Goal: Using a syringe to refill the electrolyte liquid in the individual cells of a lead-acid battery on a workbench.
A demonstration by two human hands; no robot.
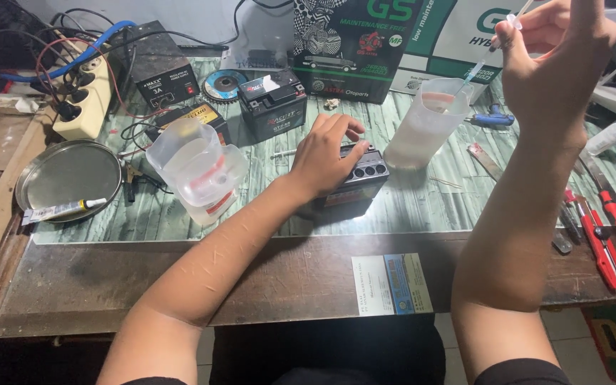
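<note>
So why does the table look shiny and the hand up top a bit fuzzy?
Head view: the glass tabletop throws back soft glare, brightest around the clear jug; the right hand, raised close to the camera with a thin dropper, is slightly blurred; the left hand on the small black battery is sharp; the far left corner sits in shadow.

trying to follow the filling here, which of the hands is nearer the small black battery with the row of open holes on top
Left. The left hand rests on the small black battery, touching its top. The right hand is raised well above and to the right, holding a thin clear dropper.
</note>
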